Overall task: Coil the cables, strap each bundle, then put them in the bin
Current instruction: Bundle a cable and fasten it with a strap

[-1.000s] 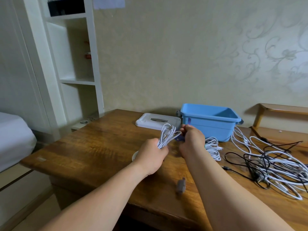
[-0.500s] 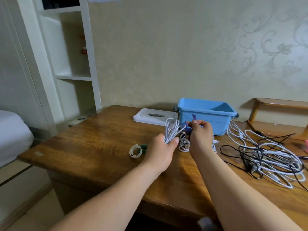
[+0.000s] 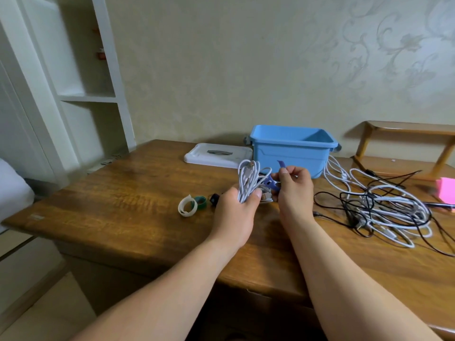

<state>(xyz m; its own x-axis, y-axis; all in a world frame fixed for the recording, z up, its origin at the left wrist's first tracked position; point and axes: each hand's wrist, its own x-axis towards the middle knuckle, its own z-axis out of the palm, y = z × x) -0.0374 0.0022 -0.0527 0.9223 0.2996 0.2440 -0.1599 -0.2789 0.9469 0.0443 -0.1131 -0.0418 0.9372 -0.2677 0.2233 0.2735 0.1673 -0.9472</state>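
My left hand (image 3: 236,207) grips a coiled white cable bundle (image 3: 247,182), whose loops stick up above the fist. Just to its right, my right hand (image 3: 294,188) pinches a purple strap (image 3: 272,182) that runs around the bundle, one end poking up above the fingers. The blue bin (image 3: 291,150) stands open right behind both hands. A tangle of loose white and black cables (image 3: 384,207) lies on the table at the right.
A white lid (image 3: 218,155) lies left of the bin. A white strap loop (image 3: 187,205), a green one (image 3: 200,201) and a small dark one (image 3: 214,199) sit left of my left hand. A pink object (image 3: 446,189) is at the far right; a wooden rack stands behind.
The purple strap has come into sight and is drawn around the bundle by my right hand. Both hands shifted slightly; the view tilted, revealing the strap loops on the table.
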